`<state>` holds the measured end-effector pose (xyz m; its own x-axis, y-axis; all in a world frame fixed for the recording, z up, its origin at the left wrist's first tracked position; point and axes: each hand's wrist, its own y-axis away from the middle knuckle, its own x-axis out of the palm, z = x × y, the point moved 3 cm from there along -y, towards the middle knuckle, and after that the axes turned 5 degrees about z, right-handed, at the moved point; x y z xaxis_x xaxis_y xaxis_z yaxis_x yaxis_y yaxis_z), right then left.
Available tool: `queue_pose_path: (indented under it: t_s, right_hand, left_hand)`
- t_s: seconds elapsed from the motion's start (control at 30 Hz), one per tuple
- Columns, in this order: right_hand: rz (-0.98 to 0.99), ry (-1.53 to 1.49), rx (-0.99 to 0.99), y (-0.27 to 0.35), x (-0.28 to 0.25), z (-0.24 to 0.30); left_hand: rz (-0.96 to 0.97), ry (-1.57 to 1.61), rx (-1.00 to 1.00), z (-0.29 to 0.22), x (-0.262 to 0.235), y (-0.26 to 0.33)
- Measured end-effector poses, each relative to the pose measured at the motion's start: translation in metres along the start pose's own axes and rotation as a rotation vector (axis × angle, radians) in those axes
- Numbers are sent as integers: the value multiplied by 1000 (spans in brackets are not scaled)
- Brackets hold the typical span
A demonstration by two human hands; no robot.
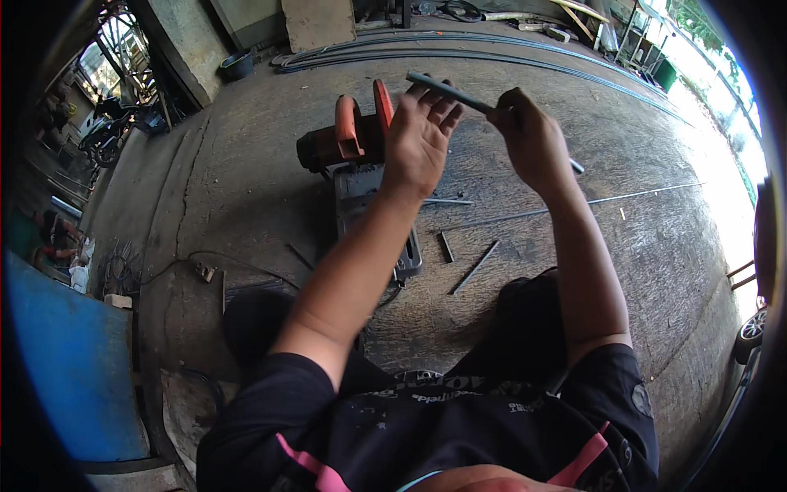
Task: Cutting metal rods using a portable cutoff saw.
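Observation:
My right hand [529, 139] is closed around a grey metal rod [455, 94], which slants up to the left and whose other end sticks out past the right wrist. My left hand [420, 143] is raised with the palm showing and the fingers stretched out. The rod's far end crosses these fingertips; whether they touch it I cannot tell. Just behind and left of my left hand stands a cut-off saw [326, 148] with orange-red handle and guard. My left forearm partly hides its grey base [352, 187].
Short cut rods [475, 266] lie on the concrete floor between my knees and the saw. A long thin rod [574, 209] stretches rightward. Long metal bars [459, 56] lie at the back, near a dark bucket [238, 66]. A power cord [246, 261] and blue panel [70, 361] are on the left.

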<state>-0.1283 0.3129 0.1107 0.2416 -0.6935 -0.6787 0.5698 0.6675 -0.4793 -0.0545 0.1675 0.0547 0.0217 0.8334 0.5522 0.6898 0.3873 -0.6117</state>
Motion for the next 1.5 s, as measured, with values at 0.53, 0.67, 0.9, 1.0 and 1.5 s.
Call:
queue_pose_path:
  t_s: [0.53,0.67,0.9,1.0,1.5]
  right_hand:
    - [-4,180,-473,20,16,44]
    - [-69,226,-495,18,19,46]
    - [-52,288,-512,16,26,47]
    - [-72,252,-492,16,25,46]
    - [79,-1607,108,4,22,-36]
  left_hand:
    - [-163,526,352,-46,24,35]
    - [-172,513,374,-48,23,35]
    - [-172,526,407,-43,20,36]
    - [-164,493,409,-44,16,37]
    - [-219,458,439,-42,-20,41]
